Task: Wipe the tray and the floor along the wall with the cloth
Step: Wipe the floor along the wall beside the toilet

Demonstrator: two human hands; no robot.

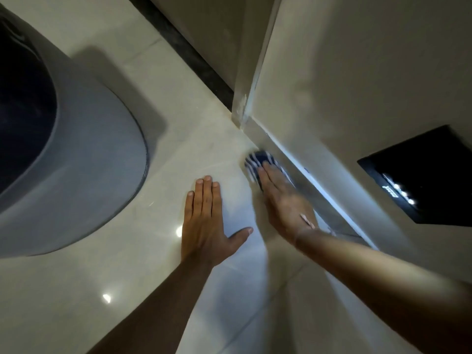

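My right hand [283,200] presses a dark blue and white striped cloth [255,162] flat on the glossy pale tile floor [199,139], right beside the skirting [314,185] at the foot of the wall. The hand is blurred and covers most of the cloth; only the cloth's far end shows past the fingertips. My left hand [207,221] lies palm down on the floor to the left of it, fingers together, thumb spread, holding nothing. No tray shows in this view.
A large grey rounded object [89,175] with a dark inside sits on the floor at the left. A wall corner [242,108] juts out just beyond the cloth. A black panel [424,175] with small lights is set in the wall at right.
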